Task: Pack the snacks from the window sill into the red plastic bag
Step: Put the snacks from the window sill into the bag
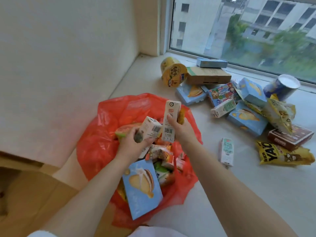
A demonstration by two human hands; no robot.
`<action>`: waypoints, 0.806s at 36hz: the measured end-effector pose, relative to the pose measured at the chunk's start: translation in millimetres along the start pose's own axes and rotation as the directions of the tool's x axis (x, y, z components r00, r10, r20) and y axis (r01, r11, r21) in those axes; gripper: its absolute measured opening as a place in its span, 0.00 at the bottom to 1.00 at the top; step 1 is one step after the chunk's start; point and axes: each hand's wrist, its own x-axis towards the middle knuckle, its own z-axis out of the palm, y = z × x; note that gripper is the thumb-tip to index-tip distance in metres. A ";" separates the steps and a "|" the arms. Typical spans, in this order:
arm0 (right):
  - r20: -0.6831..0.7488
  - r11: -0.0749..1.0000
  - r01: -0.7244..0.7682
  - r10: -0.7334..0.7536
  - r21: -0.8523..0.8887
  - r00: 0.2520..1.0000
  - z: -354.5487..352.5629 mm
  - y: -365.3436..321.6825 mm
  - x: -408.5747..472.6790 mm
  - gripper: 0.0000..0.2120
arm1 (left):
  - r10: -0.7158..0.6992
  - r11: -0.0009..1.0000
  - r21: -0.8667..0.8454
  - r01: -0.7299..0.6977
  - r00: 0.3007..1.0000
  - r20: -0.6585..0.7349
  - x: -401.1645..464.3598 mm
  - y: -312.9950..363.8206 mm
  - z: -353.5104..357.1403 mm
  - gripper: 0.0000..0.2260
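Left hand: my left hand (135, 141) gripped a small pale drink carton (151, 128), fingers (136, 132) curled round its lower end, carton tilted over the bag mouth.
Right hand: my right hand (181, 130) held a tall cream drink carton (171, 121) upright, thumb across its front; something yellow was tucked behind it in the same grip, which I could not identify.
Bag: the red plastic bag (102, 142) lay open on the pale window sill (256, 194), already holding a light blue cake box (142, 189) and several orange and green packets.
Left to pack: a yellow noodle cup (173, 72), a brown cardboard box (208, 76), more blue boxes, a white and green carton (227, 152) lying alone, a yellow crisp packet (282, 153), a dark brown flat box (290, 138) and a blue tub (282, 87), all well apart from the bag.
Stage (judged): mid-task; both cartons about to go in.
Risk 1: the blue cake box leaned on the near rim; dropped cartons could tip it out.
Risk 2: thin film and box corners; a tear seemed possible.
Risk 3: the bag's slack rim could fold inward and deflect a carton onto the sill.
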 end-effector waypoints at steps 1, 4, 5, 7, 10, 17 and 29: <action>-0.018 0.992 0.039 -0.041 -0.120 0.999 7.4 4.1 2.0 0.14 | 0.046 0.988 0.151 -0.039 0.998 -0.040 2.5 -9.1 -7.9 0.16; -0.059 0.865 0.099 -0.147 -0.492 0.987 22.9 21.3 7.2 0.16 | 0.160 0.846 0.517 -0.133 0.987 -0.007 10.1 -35.1 -23.1 0.23; -0.063 0.791 0.099 -0.172 -0.603 0.983 25.7 28.3 10.4 0.18 | 0.171 0.778 0.608 -0.162 0.984 0.043 11.9 -43.6 -25.8 0.25; -0.033 0.593 0.093 -0.198 -0.800 0.980 29.4 41.2 15.8 0.22 | 0.235 0.651 0.714 -0.257 0.963 0.132 11.8 -59.4 -28.8 0.26; 0.033 0.379 0.107 -0.196 -0.919 0.980 30.7 58.2 18.0 0.29 | 0.310 0.539 0.761 -0.362 0.925 0.220 6.6 -75.8 -27.1 0.29; 0.062 0.185 0.087 -0.139 -0.979 0.988 20.2 73.1 16.9 0.31 | 0.290 0.522 0.760 -0.386 0.919 0.267 2.4 -102.2 -19.6 0.38; 0.210 0.001 0.211 0.067 -0.978 0.975 32.4 78.9 16.0 0.35 | 0.135 0.386 0.883 -0.265 0.964 0.230 18.1 -89.9 -10.4 0.27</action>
